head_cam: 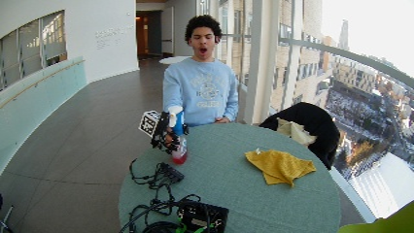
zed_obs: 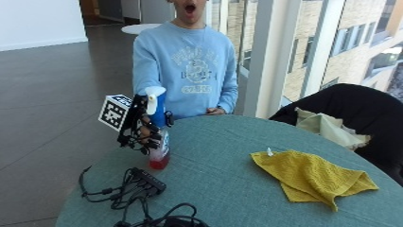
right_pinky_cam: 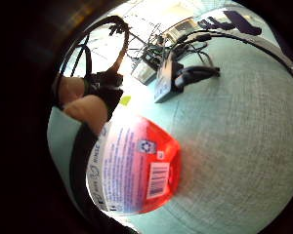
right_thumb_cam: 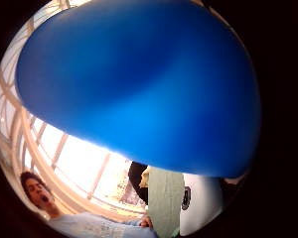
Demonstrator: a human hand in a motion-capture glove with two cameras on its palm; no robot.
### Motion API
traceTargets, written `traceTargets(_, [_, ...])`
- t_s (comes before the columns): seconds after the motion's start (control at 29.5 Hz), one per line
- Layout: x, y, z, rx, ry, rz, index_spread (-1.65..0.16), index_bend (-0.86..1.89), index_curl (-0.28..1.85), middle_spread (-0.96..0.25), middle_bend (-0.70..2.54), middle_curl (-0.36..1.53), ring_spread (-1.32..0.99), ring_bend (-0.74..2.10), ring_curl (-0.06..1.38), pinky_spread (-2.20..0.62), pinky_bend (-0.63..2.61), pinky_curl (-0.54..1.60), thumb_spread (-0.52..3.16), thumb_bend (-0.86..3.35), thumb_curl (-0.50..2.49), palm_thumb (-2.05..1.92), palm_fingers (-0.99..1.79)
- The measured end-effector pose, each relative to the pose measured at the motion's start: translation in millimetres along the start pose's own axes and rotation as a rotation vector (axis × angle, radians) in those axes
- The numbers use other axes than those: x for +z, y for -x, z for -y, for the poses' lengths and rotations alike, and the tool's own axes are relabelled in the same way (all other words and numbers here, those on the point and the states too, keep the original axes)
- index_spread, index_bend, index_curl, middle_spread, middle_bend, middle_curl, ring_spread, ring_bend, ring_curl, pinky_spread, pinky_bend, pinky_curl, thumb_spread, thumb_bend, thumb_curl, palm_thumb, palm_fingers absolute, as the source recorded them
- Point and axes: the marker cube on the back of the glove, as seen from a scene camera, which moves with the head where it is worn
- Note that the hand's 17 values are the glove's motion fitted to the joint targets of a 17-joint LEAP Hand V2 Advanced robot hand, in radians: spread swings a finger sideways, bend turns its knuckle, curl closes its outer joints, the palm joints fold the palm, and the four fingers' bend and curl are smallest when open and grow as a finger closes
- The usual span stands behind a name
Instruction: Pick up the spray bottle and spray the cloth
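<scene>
You have one round worktop [zed_obs: 252, 198] under a grey-green cover, and on it one yellow cloth [zed_obs: 311, 177], one spray bottle [zed_obs: 157, 137] and a tangle of black cables with a power strip [zed_obs: 148, 179] and a dark box [head_cam: 202, 216] near the edge farthest from you.

The cloth lies crumpled and partly folded on the side of the worktop away from the bottle, well apart from it, with a small white tag at one corner. One dark chair [zed_obs: 353, 109] stands behind the worktop with a pale cloth draped on it.

The bottle stands upright near the worktop's edge on your right-hand side. From the outside view its base looks to be at or just above the cover; you cannot tell which. It has a white spray head, a blue upper part and a clear lower body holding red liquid. In the little-finger palm view the lower body [right_pinky_cam: 136, 165] shows a white and purple label with a barcode, over the cover. In the thumb-side palm view the blue part [right_thumb_cam: 139, 84] fills most of the picture, so it sits close against your palm.

Your grip is closed around the bottle: your gloved right hand [zed_obs: 144, 128] wraps its fingers round the neck and blue upper part, just under the spray head. Your bare left hand [zed_obs: 216, 111] rests at the worktop's near edge, against your sweatshirt.
</scene>
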Motion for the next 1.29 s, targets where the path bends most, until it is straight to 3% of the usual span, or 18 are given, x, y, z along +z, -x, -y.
traceTargets(0.58, [-1, 0, 3, -0.035, 0.014, 0.012, -0.24, 0.14, 0.37, -0.11, 0.36, 0.48, -0.11, 0.52, 0.41, 0.17, 0.14, 0.26, 0.63, -0.03, 0.60, 0.95, 1.08])
traceTargets(0.81, [1, 21, 4, -0.075, 0.164, 0.020, -0.23, 0.14, 0.38, -0.10, 0.36, 0.49, -0.11, 0.53, 0.41, 0.17, 0.17, 0.26, 0.61, -0.03, 0.62, 0.95, 1.10])
traceTargets(1.08, [31, 70, 12, -0.223, 0.332, 0.009, -0.23, 0.14, 0.38, -0.10, 0.36, 0.49, -0.10, 0.53, 0.41, 0.15, 0.19, 0.28, 0.59, -0.03, 0.64, 0.94, 1.12])
traceTargets(1.29, [58, 103, 17, -0.212, 0.452, -0.020, -0.22, 0.14, 0.38, -0.09, 0.35, 0.49, -0.10, 0.53, 0.40, 0.13, 0.19, 0.29, 0.58, -0.03, 0.65, 0.94, 1.12])
